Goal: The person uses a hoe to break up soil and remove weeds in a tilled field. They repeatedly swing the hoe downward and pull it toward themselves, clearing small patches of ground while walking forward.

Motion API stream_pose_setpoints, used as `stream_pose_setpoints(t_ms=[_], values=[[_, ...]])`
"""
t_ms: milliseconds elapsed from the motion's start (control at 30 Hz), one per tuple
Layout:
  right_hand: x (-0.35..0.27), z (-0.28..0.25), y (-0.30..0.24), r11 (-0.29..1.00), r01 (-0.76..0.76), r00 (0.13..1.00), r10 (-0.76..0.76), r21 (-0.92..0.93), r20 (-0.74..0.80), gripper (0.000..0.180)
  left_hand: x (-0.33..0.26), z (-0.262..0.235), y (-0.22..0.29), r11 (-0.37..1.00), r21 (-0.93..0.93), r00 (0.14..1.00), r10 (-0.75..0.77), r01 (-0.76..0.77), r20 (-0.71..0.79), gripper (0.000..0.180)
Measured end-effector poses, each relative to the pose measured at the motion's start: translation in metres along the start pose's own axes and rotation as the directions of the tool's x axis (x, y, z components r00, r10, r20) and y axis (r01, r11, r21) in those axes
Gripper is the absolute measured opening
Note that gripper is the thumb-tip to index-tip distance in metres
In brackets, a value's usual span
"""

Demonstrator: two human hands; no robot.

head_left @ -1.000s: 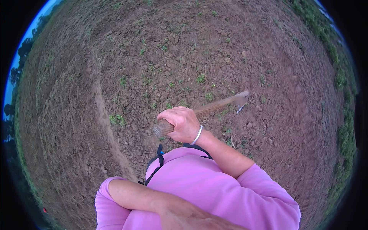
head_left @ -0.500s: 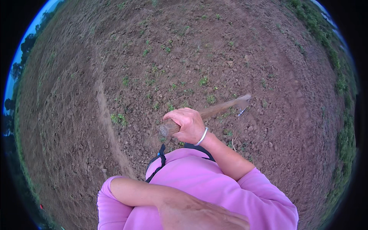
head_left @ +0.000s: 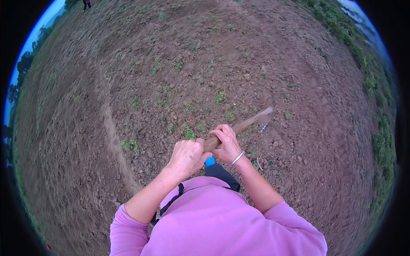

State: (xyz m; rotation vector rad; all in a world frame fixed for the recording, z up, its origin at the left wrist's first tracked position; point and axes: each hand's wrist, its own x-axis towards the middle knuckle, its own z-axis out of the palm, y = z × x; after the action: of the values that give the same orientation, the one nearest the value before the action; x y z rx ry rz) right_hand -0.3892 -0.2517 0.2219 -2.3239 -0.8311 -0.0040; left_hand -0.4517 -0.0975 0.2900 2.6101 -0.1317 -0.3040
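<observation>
Both of my hands are closed round the wooden handle of a hoe (head_left: 245,124) in front of my waist. My left hand (head_left: 186,156) wraps the butt end, hiding it. A little farther along the handle is my right hand (head_left: 226,144), with a silver bangle (head_left: 237,158) on its wrist. The handle slants away to the far right, and its metal blade (head_left: 265,121) points down there above the soil. The blade looks thin and edge-on, so its full shape cannot be made out.
Brown, cloddy soil (head_left: 162,115) surrounds me, dotted with small green weeds (head_left: 130,146). A pale bare strip (head_left: 113,134) runs along my left. Taller greenery (head_left: 370,83) borders the right side. Far off at the upper left stands a person (head_left: 86,4), only the legs showing.
My left hand has left my chest and taken hold of the handle's butt end. The right hand now grips a bit farther up the handle. A distant person has come into view.
</observation>
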Motion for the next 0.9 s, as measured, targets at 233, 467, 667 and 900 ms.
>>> stream_pose_setpoints(t_ms=[233, 467, 667, 900], values=[[-0.037, -0.053, -0.050, 0.500, -0.416, 0.872, 0.458, 0.760, 0.176, 0.024, -0.015, 0.028, -0.023, 0.986, -0.117, 0.923, -0.064, 0.116, 0.379, 0.037], [-0.045, -0.141, -0.173, 0.044, -0.412, 0.858, -0.319, 0.910, 0.403, 0.030, -0.028, 0.080, -0.037, 0.505, -0.515, 0.629, -0.074, 0.693, 0.774, 0.027], [-0.045, -0.170, -0.170, -0.273, -0.439, 0.779, -0.590, 0.856, 0.211, 0.035, -0.027, 0.102, -0.035, 0.252, -0.539, 0.527, 0.122, 0.803, 0.841, 0.022], [-0.079, -0.188, -0.032, -0.574, -0.236, 0.970, -0.084, 0.784, 0.230, 0.034, -0.015, 0.115, -0.001, 0.117, -0.439, 0.425, 0.124, 0.891, 0.897, 0.028]])
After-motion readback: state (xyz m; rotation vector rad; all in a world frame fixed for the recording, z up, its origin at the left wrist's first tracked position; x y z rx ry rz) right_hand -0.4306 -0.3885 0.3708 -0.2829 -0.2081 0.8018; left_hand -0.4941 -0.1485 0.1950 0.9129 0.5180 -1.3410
